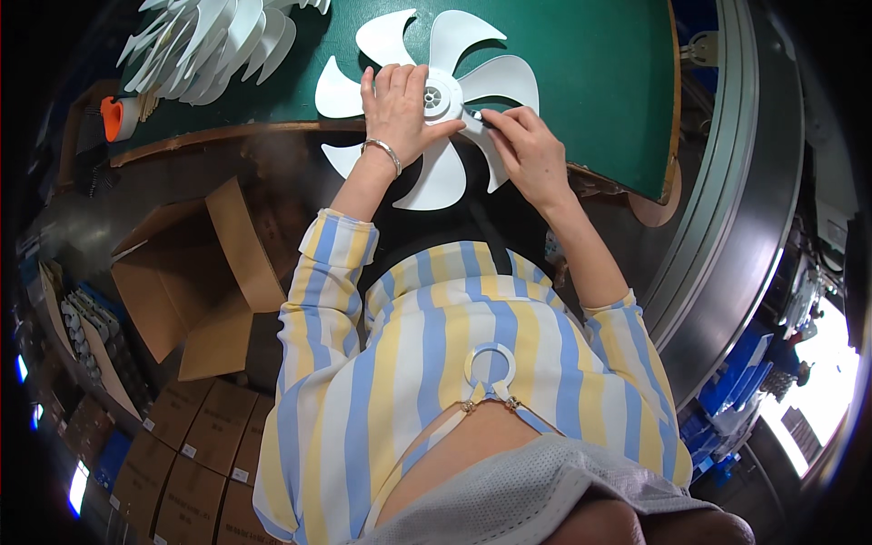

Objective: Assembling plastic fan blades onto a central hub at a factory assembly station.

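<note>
Print on brown cartons (188,509), none of it legible.
Dark print (218,423) shows on the stacked cartons toward the lower left, perhaps in short lines, though the small scale and the dim, curved edge of the view make that hard to judge. Small white labels (189,450) sit near the edges of several cartons, and whatever marks they carry are too small to read.

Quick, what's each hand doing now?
Left hand: open, laid on the white fan.
Right hand: closed, pinching a small object, can't tell what.
</note>
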### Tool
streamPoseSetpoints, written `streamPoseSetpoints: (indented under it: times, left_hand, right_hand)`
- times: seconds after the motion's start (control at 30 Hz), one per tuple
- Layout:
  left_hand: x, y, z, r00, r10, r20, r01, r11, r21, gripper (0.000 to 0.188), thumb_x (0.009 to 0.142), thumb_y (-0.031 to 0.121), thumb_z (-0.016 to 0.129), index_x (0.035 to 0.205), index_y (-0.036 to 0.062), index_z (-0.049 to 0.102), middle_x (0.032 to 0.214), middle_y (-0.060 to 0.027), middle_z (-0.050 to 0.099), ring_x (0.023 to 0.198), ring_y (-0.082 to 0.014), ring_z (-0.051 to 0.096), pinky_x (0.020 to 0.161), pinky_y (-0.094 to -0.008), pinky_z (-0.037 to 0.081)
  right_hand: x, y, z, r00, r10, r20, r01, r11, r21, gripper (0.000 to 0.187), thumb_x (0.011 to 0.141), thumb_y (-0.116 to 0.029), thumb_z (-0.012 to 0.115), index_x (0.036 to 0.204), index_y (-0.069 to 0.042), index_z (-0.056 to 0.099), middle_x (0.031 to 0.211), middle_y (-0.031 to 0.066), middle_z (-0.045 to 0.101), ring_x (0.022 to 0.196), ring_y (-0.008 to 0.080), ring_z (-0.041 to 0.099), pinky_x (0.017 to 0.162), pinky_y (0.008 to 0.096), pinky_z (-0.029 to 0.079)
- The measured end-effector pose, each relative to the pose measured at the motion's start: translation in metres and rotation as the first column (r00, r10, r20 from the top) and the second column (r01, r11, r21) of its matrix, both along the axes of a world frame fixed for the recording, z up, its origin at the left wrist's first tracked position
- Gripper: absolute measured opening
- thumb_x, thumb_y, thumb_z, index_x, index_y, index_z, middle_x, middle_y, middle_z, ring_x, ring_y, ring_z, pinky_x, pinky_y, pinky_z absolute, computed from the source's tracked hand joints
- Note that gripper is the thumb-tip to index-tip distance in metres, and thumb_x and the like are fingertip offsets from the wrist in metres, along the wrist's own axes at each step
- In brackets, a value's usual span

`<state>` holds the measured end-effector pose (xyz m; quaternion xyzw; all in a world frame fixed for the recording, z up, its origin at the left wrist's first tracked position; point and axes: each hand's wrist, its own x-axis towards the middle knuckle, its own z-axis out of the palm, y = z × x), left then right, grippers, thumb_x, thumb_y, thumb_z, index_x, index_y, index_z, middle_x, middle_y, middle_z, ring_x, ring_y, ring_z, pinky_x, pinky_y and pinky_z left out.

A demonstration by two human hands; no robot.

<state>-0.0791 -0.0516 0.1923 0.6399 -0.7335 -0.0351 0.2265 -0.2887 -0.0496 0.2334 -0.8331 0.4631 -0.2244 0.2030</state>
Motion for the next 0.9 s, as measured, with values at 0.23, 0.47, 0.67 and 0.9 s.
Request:
streamPoseSetpoints:
  times: [0.23, 0.47, 0.67, 0.9]
  left_hand:
    - [0.006, 0.000, 0.001, 0.997, -0.071, -0.023, 0.072, 0.995, 0.064, 0.087, 0.064, 0.056, 0.078, 0.130, 0.0075, 0.049, 0.125, -0.0103, 0.051, 0.128, -0.0295, 0.038, 0.112, -0.0534, 0.013]
    - [0.026, 0.010, 0.012, 0.986, -0.164, 0.022, 0.161, 0.982, 0.098, 0.093, 0.063, 0.047, 0.078, 0.140, 0.0114, 0.041, 0.140, -0.0137, 0.043, 0.138, -0.0318, 0.027, 0.115, -0.0516, 0.010]
    - [0.022, 0.013, 0.014, 0.990, -0.121, 0.077, 0.109, 0.983, 0.147, 0.097, 0.061, 0.061, 0.076, 0.138, 0.0098, 0.045, 0.139, -0.0104, 0.045, 0.136, -0.0310, 0.030, 0.115, -0.0502, 0.011]
    - [0.023, 0.015, 0.011, 0.992, -0.114, 0.044, 0.110, 0.990, 0.084, 0.096, 0.060, 0.063, 0.076, 0.135, 0.0087, 0.047, 0.134, -0.0094, 0.049, 0.134, -0.0292, 0.033, 0.114, -0.0514, 0.012]
  right_hand:
    - [-0.013, -0.007, 0.006, 1.000, -0.001, -0.014, 0.001, 1.000, -0.019, 0.024, 0.087, -0.011, 0.063, 0.111, -0.013, 0.068, 0.093, 0.0045, 0.061, 0.074, 0.0191, 0.062, 0.065, 0.0300, 0.050]
    - [-0.014, -0.011, 0.012, 0.986, 0.164, -0.039, -0.164, 0.986, -0.006, 0.026, 0.086, -0.009, 0.064, 0.111, -0.014, 0.068, 0.093, 0.0037, 0.061, 0.075, 0.0188, 0.062, 0.064, 0.0295, 0.051]
    - [0.004, -0.011, 0.003, 0.954, 0.295, -0.051, -0.296, 0.955, -0.031, 0.025, 0.084, -0.008, 0.065, 0.108, -0.014, 0.068, 0.092, 0.0042, 0.061, 0.077, 0.0202, 0.064, 0.064, 0.0304, 0.054]
    - [0.009, -0.012, 0.002, 0.938, 0.340, -0.061, -0.341, 0.940, 0.001, 0.026, 0.083, -0.007, 0.066, 0.108, -0.014, 0.068, 0.091, 0.0045, 0.060, 0.078, 0.0207, 0.063, 0.064, 0.0305, 0.054]
